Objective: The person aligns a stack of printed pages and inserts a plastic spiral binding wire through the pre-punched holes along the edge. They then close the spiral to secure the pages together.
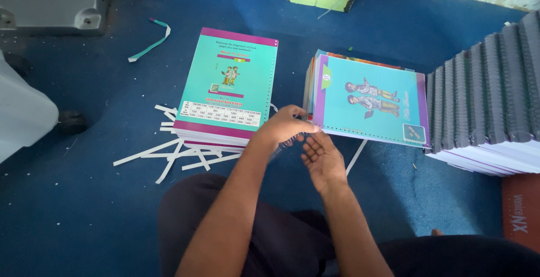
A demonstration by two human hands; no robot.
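A grey machine (50, 1) sits at the far left corner of the blue carpet (84, 209), with a loose teal strip (149, 43) just inside it. Nearer me, white paper strips (169, 156) lie scattered against the near edge of the left stack of notebooks (228, 85), which lies back cover up with its punched edge on the right.

My left hand (284, 126) is over the gap between the two stacks, knuckles up. Its fingers are curled close together at the near left corner of the right stack of notebooks (371, 105). I cannot tell whether they actually pinch the top cover or only touch it. My right hand (320, 159) is just below that corner, palm up, fingers loosely spread and holding nothing.

That corner is where the work is. I judge it goes best with a light grip on the top book alone, my open palm under the punched near edge so the rows of holes stay in line.

Further right, touching that stack, a pile of wire-bound books (489, 97) leans at the carpet's right edge.
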